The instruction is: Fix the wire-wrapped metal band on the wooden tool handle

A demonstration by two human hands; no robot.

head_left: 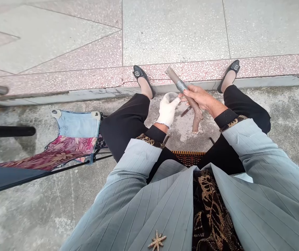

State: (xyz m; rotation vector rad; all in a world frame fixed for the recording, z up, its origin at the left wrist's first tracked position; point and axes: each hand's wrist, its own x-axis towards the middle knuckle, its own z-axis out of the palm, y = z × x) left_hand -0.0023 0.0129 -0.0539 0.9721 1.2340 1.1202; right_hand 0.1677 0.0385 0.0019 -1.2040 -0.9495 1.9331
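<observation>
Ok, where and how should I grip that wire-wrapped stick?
Probably on the stick just below its wire coil, from the right, as the right hand does: it's fairly straight there, but bends sharply lower down.

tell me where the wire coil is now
In the head view, above and right of centre, the wire coil is wound around the stick, between its upper end and the right hand.
</observation>
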